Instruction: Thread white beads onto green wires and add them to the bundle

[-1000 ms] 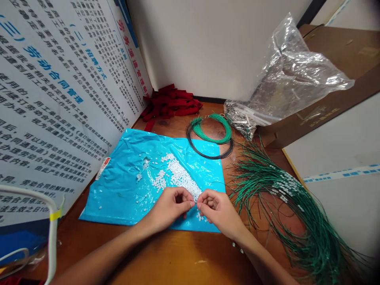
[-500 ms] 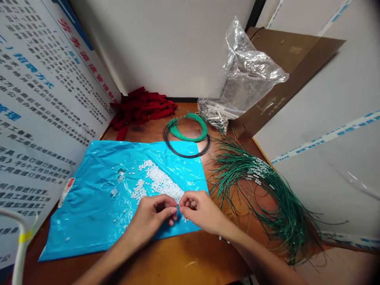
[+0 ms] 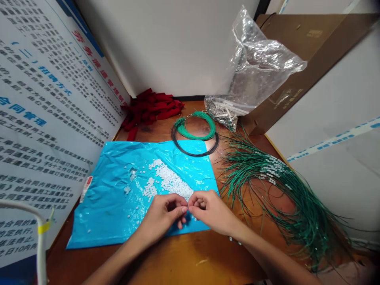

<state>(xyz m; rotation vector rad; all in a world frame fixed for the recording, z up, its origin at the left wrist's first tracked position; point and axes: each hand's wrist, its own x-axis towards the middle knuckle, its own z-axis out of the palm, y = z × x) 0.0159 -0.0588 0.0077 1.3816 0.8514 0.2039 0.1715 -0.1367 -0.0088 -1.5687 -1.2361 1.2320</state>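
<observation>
Above the table (image 3: 190, 257), over the blue plastic bag (image 3: 109, 221), left hand (image 3: 168, 213) and right hand (image 3: 209, 209) sit close together, each grip pinched thumb to forefinger; anything held is too small to identify. White beads (image 3: 172, 180), small and rounded, lie heaped just beyond, stragglers leftward. Green wires (image 3: 308, 213) lie bundled at right.

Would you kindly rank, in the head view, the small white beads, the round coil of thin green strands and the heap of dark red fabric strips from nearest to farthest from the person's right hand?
1. Small white beads: ahead of the right hand, on blue plastic sheet.
2. Green coil: farther back, beyond the beads.
3. Red fabric strips: farthest, back left.
</observation>
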